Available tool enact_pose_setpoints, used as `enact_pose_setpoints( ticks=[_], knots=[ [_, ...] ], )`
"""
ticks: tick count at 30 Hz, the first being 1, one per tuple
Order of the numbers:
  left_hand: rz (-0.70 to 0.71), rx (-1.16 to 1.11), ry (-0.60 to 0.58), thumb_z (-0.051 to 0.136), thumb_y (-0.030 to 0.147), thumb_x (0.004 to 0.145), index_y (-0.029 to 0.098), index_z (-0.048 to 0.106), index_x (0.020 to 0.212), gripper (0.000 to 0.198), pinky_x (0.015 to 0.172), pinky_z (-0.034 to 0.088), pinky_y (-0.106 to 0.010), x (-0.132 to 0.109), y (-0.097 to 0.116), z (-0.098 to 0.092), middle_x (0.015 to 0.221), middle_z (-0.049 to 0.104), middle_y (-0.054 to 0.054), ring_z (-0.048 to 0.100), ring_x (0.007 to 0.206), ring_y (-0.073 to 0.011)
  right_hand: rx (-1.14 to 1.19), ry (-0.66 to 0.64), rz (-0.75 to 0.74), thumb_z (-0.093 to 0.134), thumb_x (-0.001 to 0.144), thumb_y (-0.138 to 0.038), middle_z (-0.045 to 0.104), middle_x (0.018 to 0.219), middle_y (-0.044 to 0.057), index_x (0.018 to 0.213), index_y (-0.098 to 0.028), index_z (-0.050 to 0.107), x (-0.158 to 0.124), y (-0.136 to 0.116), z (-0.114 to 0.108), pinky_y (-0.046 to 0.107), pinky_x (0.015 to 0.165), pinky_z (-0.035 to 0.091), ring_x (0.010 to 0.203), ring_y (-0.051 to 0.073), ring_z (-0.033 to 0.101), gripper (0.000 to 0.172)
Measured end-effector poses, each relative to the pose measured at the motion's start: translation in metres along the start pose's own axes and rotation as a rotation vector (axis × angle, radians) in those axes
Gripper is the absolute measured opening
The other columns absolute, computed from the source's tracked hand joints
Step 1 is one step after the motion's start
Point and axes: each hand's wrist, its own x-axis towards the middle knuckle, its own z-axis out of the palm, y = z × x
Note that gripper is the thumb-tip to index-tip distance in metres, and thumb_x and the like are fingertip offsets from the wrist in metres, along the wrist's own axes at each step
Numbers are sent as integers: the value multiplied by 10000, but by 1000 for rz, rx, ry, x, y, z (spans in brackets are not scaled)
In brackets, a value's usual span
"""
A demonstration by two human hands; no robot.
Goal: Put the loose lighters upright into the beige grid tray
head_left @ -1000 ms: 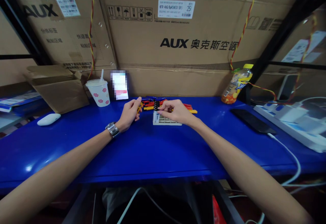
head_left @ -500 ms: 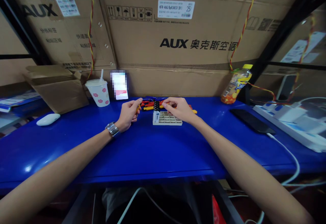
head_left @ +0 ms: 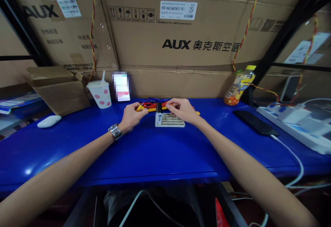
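Scene dimly lit; glare reflected off desk (head_left: 155, 151) at left; screen (head_left: 122, 86) washed out, pixelated; edges stretched, blurred; space below desk sunk in shadow.

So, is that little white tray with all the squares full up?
Not full: the near part of the tray looks empty. The right hand hides some of the back, so I can't tell there.

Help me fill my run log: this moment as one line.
left hand: holds yellow piece | white grid tray: on blue table | black pieces: row at tray's left end | right hand: near tray, hold unclear
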Motion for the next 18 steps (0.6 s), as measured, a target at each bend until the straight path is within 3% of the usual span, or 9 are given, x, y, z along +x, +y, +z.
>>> enact_pose_setpoints(
  ticks=[9,13,18],
  knots=[
    [24,70,25,654,388,694,210,420,580,316,368,198,-208,1,-2,-1,443,381,75,333,373,-66,-75,34,31,526,854,-380,603,540,9,863,-126,694,2,2,-8,263,534,381,483,113,510,304],
    [48,104,9,646,437,713,208,424,565,352,379,191,-218,2,-4,-1,451,397,61,325,385,-69,-226,59,90,540,823,-344,642,584,24,804,-139,698,6,16,-24,274,547,372,502,121,513,260],
    [107,198,41,619,363,721,206,417,586,289,402,211,-209,2,-4,-3,473,392,66,345,417,-75,-356,112,161,540,798,-307,655,614,46,765,-148,711,6,38,-44,292,571,371,545,141,534,236]
  ],
)
